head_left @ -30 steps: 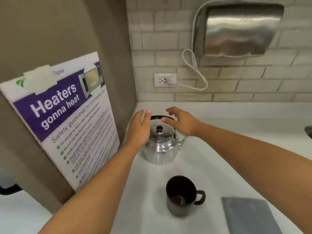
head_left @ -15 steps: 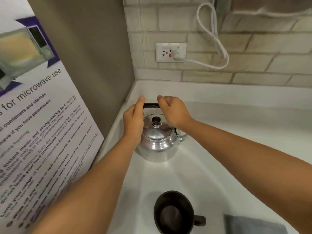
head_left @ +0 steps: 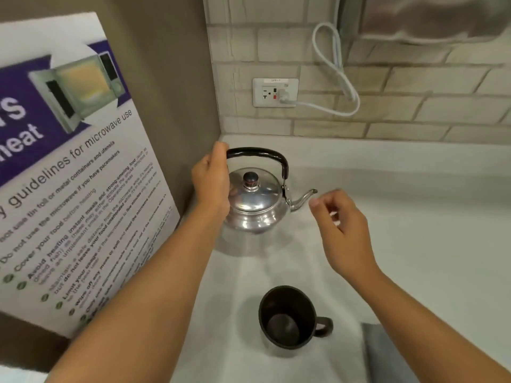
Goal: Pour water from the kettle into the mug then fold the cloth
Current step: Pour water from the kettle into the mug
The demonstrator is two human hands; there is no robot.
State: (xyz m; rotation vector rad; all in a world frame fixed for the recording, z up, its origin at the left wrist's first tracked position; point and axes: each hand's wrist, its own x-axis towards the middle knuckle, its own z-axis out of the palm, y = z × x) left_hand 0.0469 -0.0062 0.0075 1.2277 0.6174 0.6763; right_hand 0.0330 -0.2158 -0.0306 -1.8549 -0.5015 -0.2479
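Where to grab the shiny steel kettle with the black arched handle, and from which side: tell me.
Take the shiny steel kettle by its black arched handle, from above: it stands upright, clear of the knobbed lid. Close the grip at its top, spout pointing right.

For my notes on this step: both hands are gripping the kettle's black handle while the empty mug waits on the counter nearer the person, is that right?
Not quite. In the head view only the left hand is at the kettle's black handle; the right hand is off it, loosely curled in the air beside the spout. The empty mug does wait on the counter nearer the person.
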